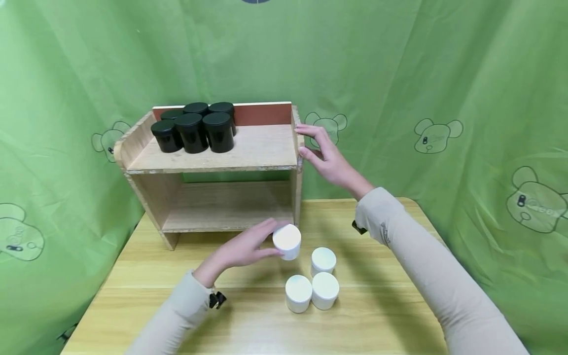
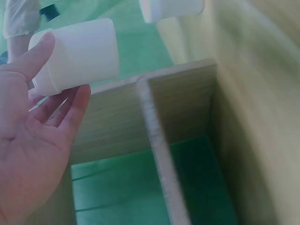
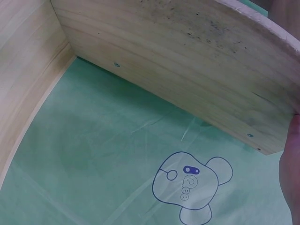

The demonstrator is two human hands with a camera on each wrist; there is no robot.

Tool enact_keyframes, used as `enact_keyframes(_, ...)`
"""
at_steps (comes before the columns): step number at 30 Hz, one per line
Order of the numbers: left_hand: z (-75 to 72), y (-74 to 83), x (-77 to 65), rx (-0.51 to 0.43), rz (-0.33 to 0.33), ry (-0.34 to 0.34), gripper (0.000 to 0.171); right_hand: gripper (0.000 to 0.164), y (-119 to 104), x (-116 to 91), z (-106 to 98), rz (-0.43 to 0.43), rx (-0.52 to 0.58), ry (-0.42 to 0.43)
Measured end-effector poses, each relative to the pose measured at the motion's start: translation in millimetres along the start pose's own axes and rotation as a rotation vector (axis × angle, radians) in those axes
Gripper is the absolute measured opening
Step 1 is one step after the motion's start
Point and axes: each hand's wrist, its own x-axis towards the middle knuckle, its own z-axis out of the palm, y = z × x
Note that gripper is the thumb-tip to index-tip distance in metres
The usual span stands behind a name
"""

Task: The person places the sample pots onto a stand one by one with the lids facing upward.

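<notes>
"What's before you?"
"A table (image 1: 257,330), and on it a wooden rack (image 1: 266,145)."
"Your hands?"
"My right hand (image 1: 328,158), loosely spread, rests against the rack's side; my left hand (image 1: 244,246) pinches a white jar (image 1: 287,241) above the table, near the lower shelf (image 1: 230,202)."
"Which step?"
"Carrying, I judge; next seems to need a level jar and steady fingers."

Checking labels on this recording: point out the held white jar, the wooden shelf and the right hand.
Held white jar (image 2: 82,56), left wrist view: its side wall.
Wooden shelf (image 1: 263,144), head view: bare top board.
Right hand (image 1: 329,160), head view: back of the hand.
</notes>
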Motion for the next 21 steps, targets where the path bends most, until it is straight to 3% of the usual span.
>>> enact_keyframes(14,-42.6,13.8,-1.7,0.018,-0.007,0.056,0.072,0.047,2,-1,3,-0.018,0.024,0.008)
enact_keyframes(21,-61.7,25.8,2.6,0.054,0.029,0.117,0.072,0.047,2,0,2,-0.012,0.011,0.010)
